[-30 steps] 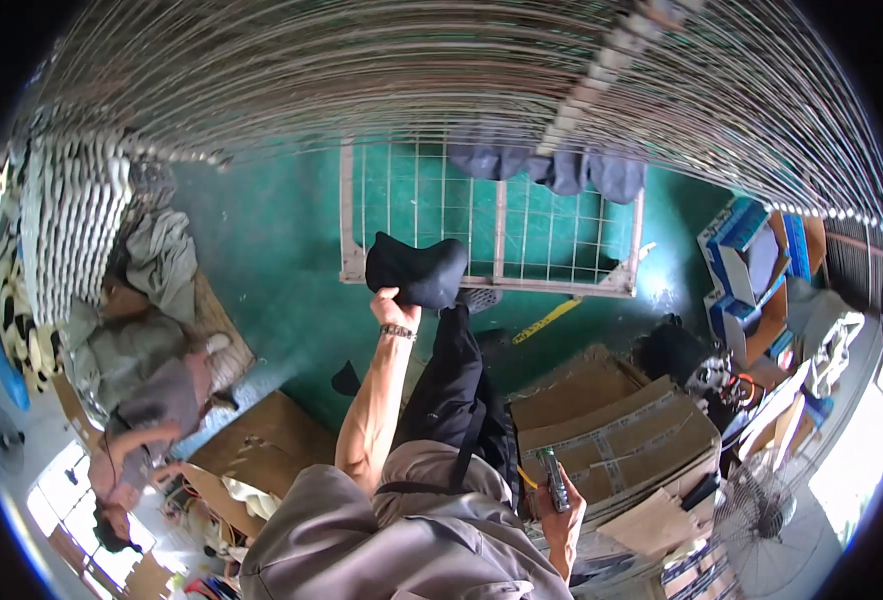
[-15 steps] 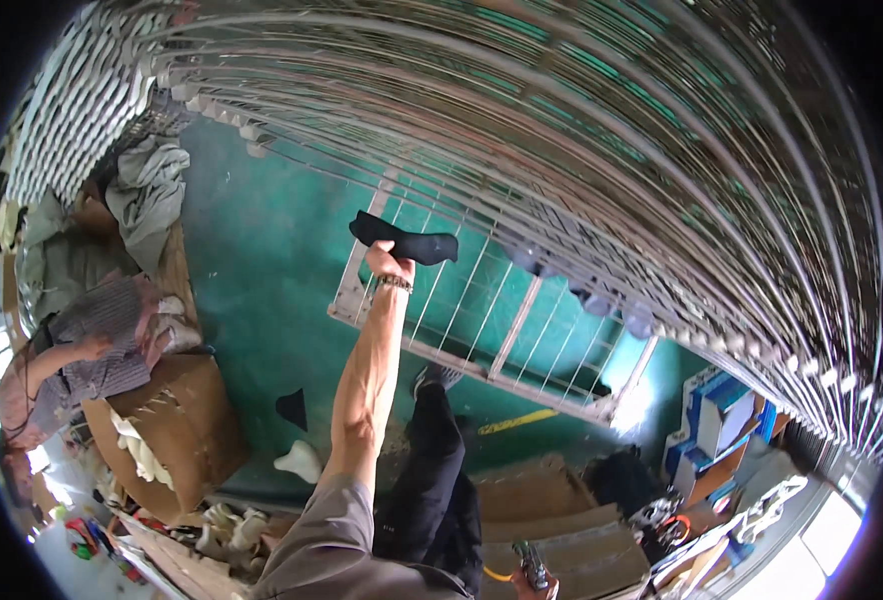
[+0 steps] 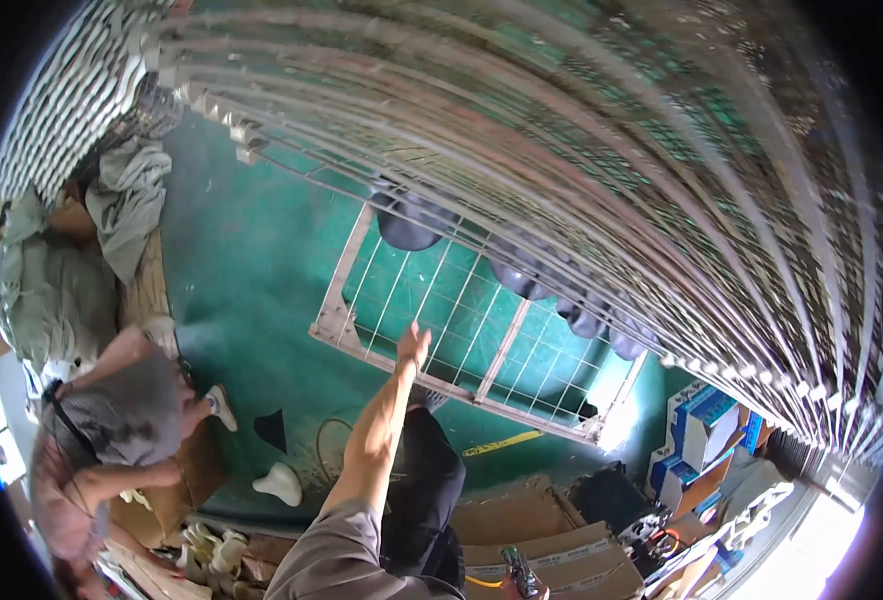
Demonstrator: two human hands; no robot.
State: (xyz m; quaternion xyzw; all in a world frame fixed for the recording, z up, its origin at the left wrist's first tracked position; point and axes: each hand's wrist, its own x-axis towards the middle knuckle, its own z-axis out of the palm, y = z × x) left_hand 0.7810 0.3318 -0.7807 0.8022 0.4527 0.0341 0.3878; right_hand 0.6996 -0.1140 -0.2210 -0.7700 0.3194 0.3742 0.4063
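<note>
My left hand (image 3: 415, 346) reaches out over the near rail of a metal wire rack (image 3: 482, 385), empty, its fingers loosely apart. Beyond it, a dark rounded piece (image 3: 409, 228) rests at the rack's far left, partly under the bars. More dark grey rounded pieces (image 3: 520, 265) sit in a row along the rack to its right. Low in the picture, my right hand (image 3: 540, 592) is closed around a small metal hand tool (image 3: 518, 570); a yellow hose (image 3: 484, 582) runs beside it. Its exact kind is unclear, and the picture edge cuts off most of that hand.
Rows of metal rods (image 3: 582, 130) arch over the upper right. On the left, a co-worker (image 3: 122, 410) bends over a cardboard box (image 3: 202, 465). A white piece (image 3: 280, 484) and a black scrap (image 3: 271, 430) lie on the green floor. Flat cartons (image 3: 562, 555) and blue-white boxes (image 3: 702, 425) stand at lower right.
The black piece has left my left hand, and a dark piece now shows on the rack's far left. My left hand has drawn back nearer. The co-worker has bent down toward the box.
</note>
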